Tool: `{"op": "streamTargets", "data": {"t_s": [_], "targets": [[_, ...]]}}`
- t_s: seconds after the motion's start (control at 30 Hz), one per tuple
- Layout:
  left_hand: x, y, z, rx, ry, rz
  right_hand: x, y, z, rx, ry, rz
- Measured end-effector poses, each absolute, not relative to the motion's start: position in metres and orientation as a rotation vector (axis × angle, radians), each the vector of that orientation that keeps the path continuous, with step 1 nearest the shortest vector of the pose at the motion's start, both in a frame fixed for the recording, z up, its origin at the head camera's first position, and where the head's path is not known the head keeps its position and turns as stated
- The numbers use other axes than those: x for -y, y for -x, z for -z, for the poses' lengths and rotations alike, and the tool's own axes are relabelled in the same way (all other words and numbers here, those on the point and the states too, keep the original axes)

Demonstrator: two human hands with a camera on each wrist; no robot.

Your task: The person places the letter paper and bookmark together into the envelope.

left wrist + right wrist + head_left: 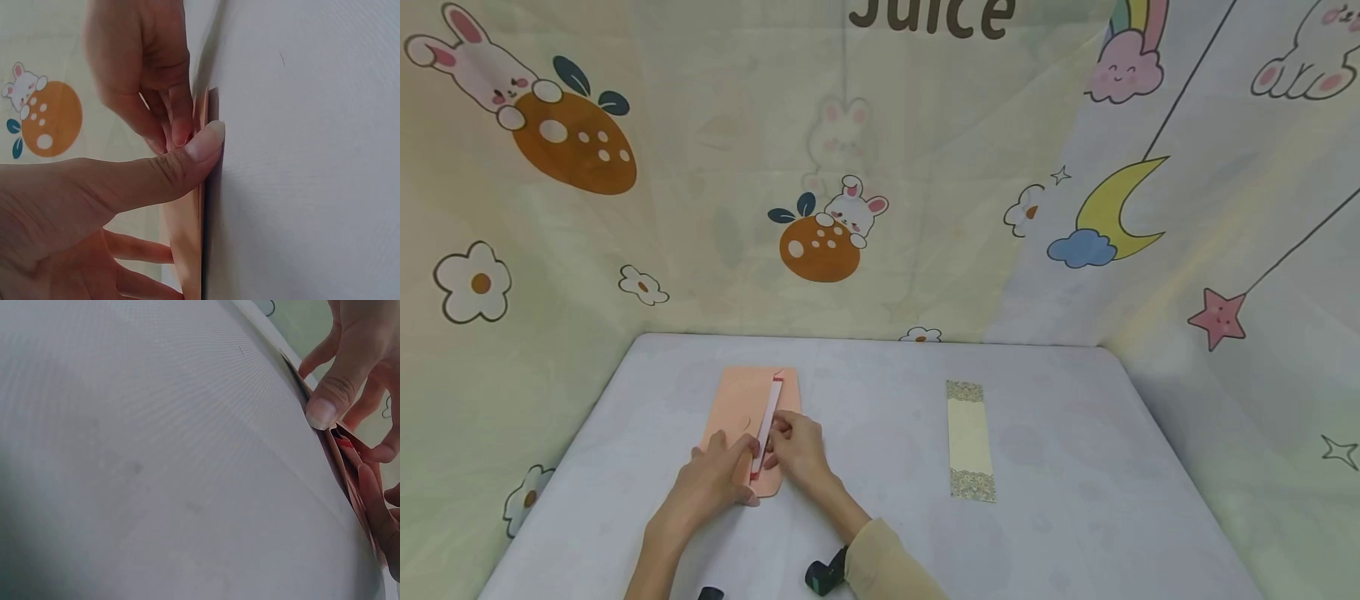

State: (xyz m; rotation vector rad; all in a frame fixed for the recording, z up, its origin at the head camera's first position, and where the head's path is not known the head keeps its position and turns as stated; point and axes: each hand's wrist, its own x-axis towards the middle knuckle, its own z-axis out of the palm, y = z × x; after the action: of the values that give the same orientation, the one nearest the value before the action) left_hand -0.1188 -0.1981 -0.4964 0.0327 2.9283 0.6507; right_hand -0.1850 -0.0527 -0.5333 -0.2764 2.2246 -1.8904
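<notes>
A peach paper envelope (741,393) lies on the left part of the table, with a slim white strip with red ends (769,414) running lengthwise over it. My left hand (709,477) rests across the lower left of the envelope, fingers spread, a fingertip beside the strip. Its thumb (203,142) lies over the near edge. From the right, my right hand (801,450) has curled fingers at the strip's right side and pinches a raised paper fold (353,459), which shows red inside. The fingertips partly hide the strip's edge.
A cream paper band (970,437) with glittery gold ends lies to the right on the white table (880,392). A printed cloth (715,208) hangs behind and beside the table. A small black device (826,573) is at the right sleeve.
</notes>
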Motion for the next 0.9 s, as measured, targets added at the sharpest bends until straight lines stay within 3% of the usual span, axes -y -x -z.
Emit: {"op": "streamTargets", "data": {"t_s": [0.9], "targets": [[0.1996, 0.1177, 0.4965, -2.935, -0.059, -0.673, 0.058, 0.1881, 0.531, -2.184, 0.258, 1.866]]}}
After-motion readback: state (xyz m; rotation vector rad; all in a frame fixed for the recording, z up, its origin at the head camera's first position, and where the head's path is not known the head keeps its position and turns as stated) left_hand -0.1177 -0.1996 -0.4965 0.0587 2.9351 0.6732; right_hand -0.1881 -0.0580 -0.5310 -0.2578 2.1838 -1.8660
